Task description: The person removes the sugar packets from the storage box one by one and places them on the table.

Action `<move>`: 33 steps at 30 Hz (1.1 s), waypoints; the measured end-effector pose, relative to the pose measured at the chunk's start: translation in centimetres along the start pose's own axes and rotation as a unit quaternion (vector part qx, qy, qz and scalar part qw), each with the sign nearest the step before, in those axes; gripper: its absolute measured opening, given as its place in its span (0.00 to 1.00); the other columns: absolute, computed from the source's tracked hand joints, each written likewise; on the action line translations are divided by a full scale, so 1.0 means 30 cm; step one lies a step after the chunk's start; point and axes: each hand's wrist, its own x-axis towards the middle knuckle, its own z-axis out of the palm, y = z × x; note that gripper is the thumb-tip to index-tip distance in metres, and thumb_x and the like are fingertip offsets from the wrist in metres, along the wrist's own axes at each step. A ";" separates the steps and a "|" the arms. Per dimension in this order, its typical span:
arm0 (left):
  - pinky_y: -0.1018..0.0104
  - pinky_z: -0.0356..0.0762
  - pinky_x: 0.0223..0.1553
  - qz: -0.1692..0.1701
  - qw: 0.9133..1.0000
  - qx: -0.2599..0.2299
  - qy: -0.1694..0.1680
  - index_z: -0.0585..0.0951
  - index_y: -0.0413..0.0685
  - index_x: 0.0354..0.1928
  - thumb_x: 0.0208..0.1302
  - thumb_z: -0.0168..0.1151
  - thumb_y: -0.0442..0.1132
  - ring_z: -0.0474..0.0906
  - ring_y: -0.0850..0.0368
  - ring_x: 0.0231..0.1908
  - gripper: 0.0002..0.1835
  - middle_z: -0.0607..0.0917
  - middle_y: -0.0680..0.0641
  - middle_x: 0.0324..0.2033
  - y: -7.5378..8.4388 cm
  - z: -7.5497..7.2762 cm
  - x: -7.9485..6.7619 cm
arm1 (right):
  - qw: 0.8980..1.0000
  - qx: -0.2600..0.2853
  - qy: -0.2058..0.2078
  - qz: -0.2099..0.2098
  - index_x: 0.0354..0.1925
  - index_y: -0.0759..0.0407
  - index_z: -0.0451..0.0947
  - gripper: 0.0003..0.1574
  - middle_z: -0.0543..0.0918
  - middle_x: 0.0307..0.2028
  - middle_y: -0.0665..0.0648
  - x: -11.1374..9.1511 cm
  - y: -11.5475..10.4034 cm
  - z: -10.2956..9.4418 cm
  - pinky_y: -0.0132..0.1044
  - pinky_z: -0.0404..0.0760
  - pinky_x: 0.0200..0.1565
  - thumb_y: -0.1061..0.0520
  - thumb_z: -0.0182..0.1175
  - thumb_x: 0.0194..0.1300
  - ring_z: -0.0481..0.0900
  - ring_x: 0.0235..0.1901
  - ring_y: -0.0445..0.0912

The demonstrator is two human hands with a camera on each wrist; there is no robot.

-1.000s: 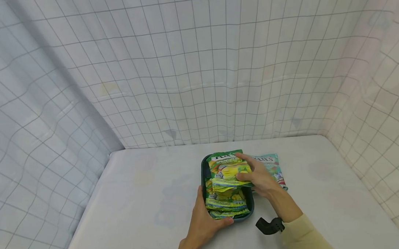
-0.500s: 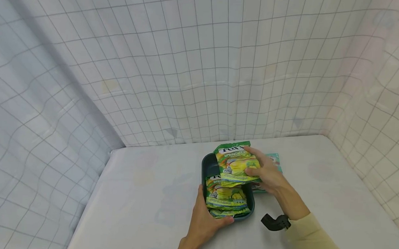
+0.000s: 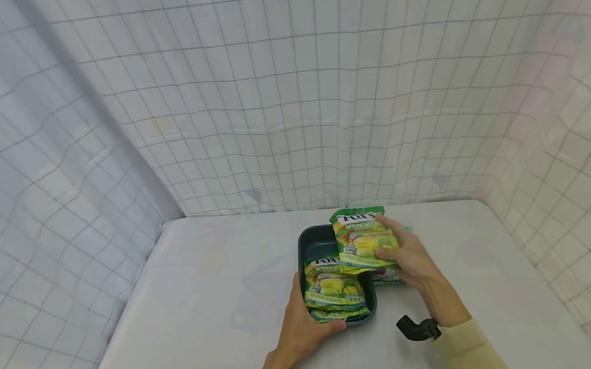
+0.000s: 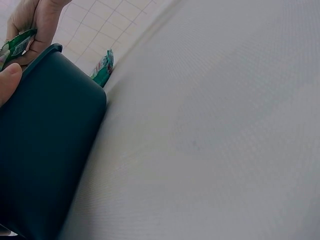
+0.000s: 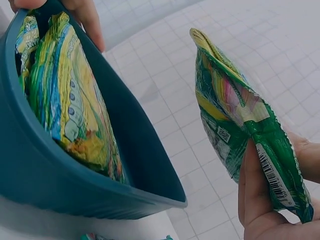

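Observation:
My right hand [image 3: 412,256] pinches a green and yellow candy bag [image 3: 362,241] marked FOX'S Spring Tea, thumb on the front and fingers behind. In the right wrist view the bag [image 5: 235,120] shows its back with a barcode, apart from the dark teal bin [image 5: 145,145]. My left hand [image 3: 302,326] grips the near left corner of the bin [image 3: 373,304], thumb along the front rim and fingers down the left side. More bags of the same candy [image 3: 333,286] stand packed in the bin's near part. The bin's far end shows its bare inside.
A teal candy bag [image 3: 390,274] lies on the table right of the bin, partly hidden by my right hand and the held bag. A white cloth covers the table [image 3: 213,290]. Checked curtains [image 3: 278,108] hang behind and at both sides.
The right hand has lifted the candy bag up and to the right out of the bin, uncovering the bags below and the bin's far end. The left hand stays on the bin.

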 end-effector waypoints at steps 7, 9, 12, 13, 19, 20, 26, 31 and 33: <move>0.51 0.71 0.62 0.006 1.000 -0.002 -0.003 0.49 0.55 0.81 0.37 0.87 0.58 0.71 0.59 0.62 0.73 0.72 0.58 0.65 -0.004 0.001 0.000 | 1.000 -0.001 0.003 -0.014 0.81 0.46 0.52 0.54 0.44 0.79 0.60 -0.021 -0.006 -0.045 0.40 0.82 0.47 0.70 0.63 0.67 0.71 0.57 0.57; 0.51 0.71 0.62 0.005 1.000 0.000 -0.002 0.49 0.54 0.81 0.37 0.87 0.59 0.71 0.59 0.62 0.73 0.72 0.58 0.65 -0.003 0.001 -0.001 | 1.000 0.009 0.000 -0.017 0.81 0.46 0.51 0.54 0.46 0.78 0.63 -0.025 -0.006 -0.060 0.40 0.82 0.47 0.70 0.63 0.67 0.74 0.54 0.53; 0.52 0.71 0.62 0.007 1.000 0.000 -0.001 0.50 0.55 0.80 0.36 0.88 0.59 0.72 0.59 0.61 0.72 0.73 0.58 0.64 -0.002 -0.001 0.000 | 1.000 0.023 -0.004 -0.021 0.82 0.46 0.50 0.55 0.47 0.78 0.64 -0.034 -0.009 -0.082 0.40 0.83 0.47 0.70 0.63 0.68 0.75 0.54 0.51; 0.52 0.71 0.61 0.009 1.000 -0.001 0.000 0.50 0.55 0.80 0.36 0.88 0.59 0.72 0.59 0.61 0.72 0.73 0.58 0.64 -0.003 -0.001 0.000 | 0.999 0.023 -0.005 -0.023 0.82 0.46 0.50 0.55 0.45 0.78 0.63 -0.036 -0.010 -0.090 0.41 0.83 0.47 0.70 0.63 0.68 0.74 0.55 0.52; 0.52 0.72 0.61 0.010 1.000 -0.006 -0.001 0.51 0.56 0.80 0.36 0.88 0.59 0.72 0.60 0.60 0.72 0.73 0.58 0.63 -0.007 0.000 0.001 | 0.999 0.005 -0.003 -0.042 0.82 0.46 0.51 0.54 0.31 0.81 0.57 -0.048 -0.011 -0.143 0.35 0.80 0.48 0.68 0.64 0.68 0.54 0.69 0.59; 0.51 0.72 0.61 0.008 1.000 -0.005 -0.002 0.51 0.56 0.80 0.36 0.87 0.59 0.72 0.60 0.60 0.72 0.73 0.58 0.62 -0.008 -0.001 0.000 | 0.999 0.011 -0.007 -0.046 0.82 0.46 0.50 0.54 0.32 0.81 0.58 -0.050 -0.011 -0.152 0.34 0.80 0.48 0.69 0.64 0.68 0.54 0.69 0.58; 0.51 0.72 0.61 0.006 1.000 -0.006 -0.002 0.51 0.56 0.80 0.36 0.87 0.59 0.72 0.60 0.60 0.72 0.74 0.59 0.62 -0.009 -0.003 -0.001 | 0.994 0.082 -0.035 -0.067 0.82 0.51 0.47 0.53 0.50 0.75 0.63 -0.063 -0.012 -0.205 0.34 0.82 0.49 0.74 0.58 0.70 0.76 0.56 0.45; 0.51 0.72 0.61 0.003 1.000 -0.006 -0.004 0.50 0.56 0.80 0.36 0.87 0.60 0.72 0.61 0.61 0.72 0.73 0.59 0.63 -0.008 0.000 -0.001 | 0.993 0.087 -0.034 -0.070 0.82 0.51 0.47 0.52 0.52 0.72 0.60 -0.080 -0.009 -0.247 0.34 0.82 0.48 0.75 0.57 0.70 0.77 0.53 0.43; 0.51 0.72 0.62 0.003 1.000 -0.003 -0.004 0.50 0.55 0.80 0.36 0.87 0.60 0.71 0.60 0.61 0.73 0.73 0.59 0.63 -0.008 0.000 0.000 | 0.993 0.087 -0.033 -0.069 0.82 0.51 0.47 0.52 0.52 0.71 0.59 -0.084 -0.008 -0.264 0.34 0.82 0.49 0.75 0.57 0.70 0.76 0.53 0.43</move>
